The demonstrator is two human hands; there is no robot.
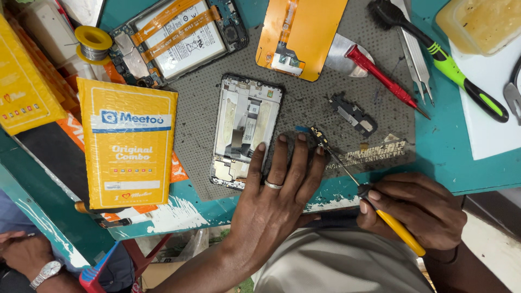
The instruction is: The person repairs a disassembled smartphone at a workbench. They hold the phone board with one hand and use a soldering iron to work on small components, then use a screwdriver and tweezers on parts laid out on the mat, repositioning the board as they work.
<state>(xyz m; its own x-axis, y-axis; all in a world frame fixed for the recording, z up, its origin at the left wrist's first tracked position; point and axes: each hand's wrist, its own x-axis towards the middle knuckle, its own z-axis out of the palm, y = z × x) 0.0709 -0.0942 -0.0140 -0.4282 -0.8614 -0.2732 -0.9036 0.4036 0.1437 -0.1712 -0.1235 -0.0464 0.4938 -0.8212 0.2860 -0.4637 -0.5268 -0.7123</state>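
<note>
— Left hand (pixel 277 190) lies flat, fingers spread, pinning a small board (pixel 316 135) near the counter's front edge; right hand (pixel 418 209) grips the yellow screwdriver (pixel 374 203).

— If that tip skids, the board could scratch or flick off.

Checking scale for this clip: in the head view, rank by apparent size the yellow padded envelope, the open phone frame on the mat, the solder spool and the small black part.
1. Yellow padded envelope
2. Phone frame
3. Small black part and solder spool: look alike, not ranked.
</note>
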